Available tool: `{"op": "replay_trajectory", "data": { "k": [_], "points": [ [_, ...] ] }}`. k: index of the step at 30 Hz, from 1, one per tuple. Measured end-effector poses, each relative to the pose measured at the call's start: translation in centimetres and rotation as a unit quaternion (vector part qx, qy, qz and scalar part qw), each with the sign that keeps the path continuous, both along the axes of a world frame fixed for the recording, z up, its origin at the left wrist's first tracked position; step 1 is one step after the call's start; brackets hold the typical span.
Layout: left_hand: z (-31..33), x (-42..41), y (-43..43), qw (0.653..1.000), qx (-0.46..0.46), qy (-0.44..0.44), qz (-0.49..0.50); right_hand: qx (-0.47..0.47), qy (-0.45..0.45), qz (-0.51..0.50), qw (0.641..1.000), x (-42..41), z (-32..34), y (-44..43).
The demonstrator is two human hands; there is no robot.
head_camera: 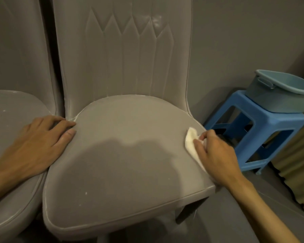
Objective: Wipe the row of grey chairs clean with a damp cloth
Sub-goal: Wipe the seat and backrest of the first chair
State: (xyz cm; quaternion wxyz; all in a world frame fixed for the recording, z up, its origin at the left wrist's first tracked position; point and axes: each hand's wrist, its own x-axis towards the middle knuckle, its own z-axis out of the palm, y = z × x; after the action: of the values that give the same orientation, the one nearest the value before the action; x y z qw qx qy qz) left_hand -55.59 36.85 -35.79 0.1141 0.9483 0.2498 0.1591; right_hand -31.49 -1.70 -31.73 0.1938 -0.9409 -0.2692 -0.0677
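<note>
Grey wall (244,41), glossy grey chair (123,155), right hand (216,151) gripping white cloth (191,141)

Teal tub (277,97) atop blue stool (256,135)

**Colours and patterns of the chairs and nearby items.**
The centre chair (123,155) is shown in plain warm grey, with paler piping traced along the seat rim. Its backrest (128,41), toward 12 o'clock, is marked by stitched vertical channels ending in pointed peaks. The neighbouring chair (11,120), at 9 o'clock, is given the same grey, flecked with glossy white spots. A cream-white cloth (191,139) is seen at 3 o'clock on the seat. Beyond it, a bright blue stool (253,125) is topped by a grey-blue tub (279,100) with a lighter teal rim. An olive ribbed panel (298,163) is seen at 4 o'clock.
</note>
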Motion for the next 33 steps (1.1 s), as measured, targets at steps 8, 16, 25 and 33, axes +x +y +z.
{"op": "replay_trajectory", "data": {
  "k": [8, 16, 25, 33],
  "points": [
    [-0.1, 0.2, 0.3, 1.000, -0.004, -0.001, -0.006, -0.014, -0.052, 0.104, 0.993, -5.3, -0.6, 1.9],
    [0.8, 0.2, -1.0, 0.999, 0.031, 0.003, 0.003, 0.000, -0.049, 0.111, 0.993, -8.5, -0.1, 6.8],
    [2.1, -0.1, -2.1, 1.000, 0.016, 0.016, 0.004, -0.043, -0.016, 0.119, 0.992, -8.5, 1.1, 7.9],
    [1.4, 0.3, -1.8, 0.999, 0.042, -0.017, 0.006, -0.022, -0.104, 0.164, 0.981, -15.9, 1.2, 13.1]
  ]
}}
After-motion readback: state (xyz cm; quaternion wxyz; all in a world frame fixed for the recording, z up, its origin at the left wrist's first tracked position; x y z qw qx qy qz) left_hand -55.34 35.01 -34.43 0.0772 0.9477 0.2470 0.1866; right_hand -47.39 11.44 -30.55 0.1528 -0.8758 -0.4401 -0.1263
